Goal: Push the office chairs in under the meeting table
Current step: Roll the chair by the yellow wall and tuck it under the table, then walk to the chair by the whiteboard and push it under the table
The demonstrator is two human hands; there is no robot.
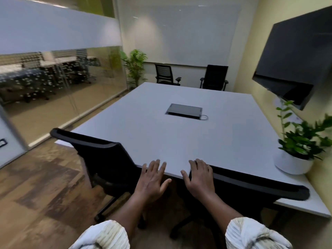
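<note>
My left hand and right hand lie flat and open, holding nothing, on the near edge of the big grey square table. One black mesh office chair stands just left, another black chair just right, both tucked against the table.

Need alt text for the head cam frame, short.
Two open hands, left hand and right hand, reach between two black chairs, left chair and right chair, at the near edge of a grey meeting table. Two more chairs stand beyond its far side.
</note>
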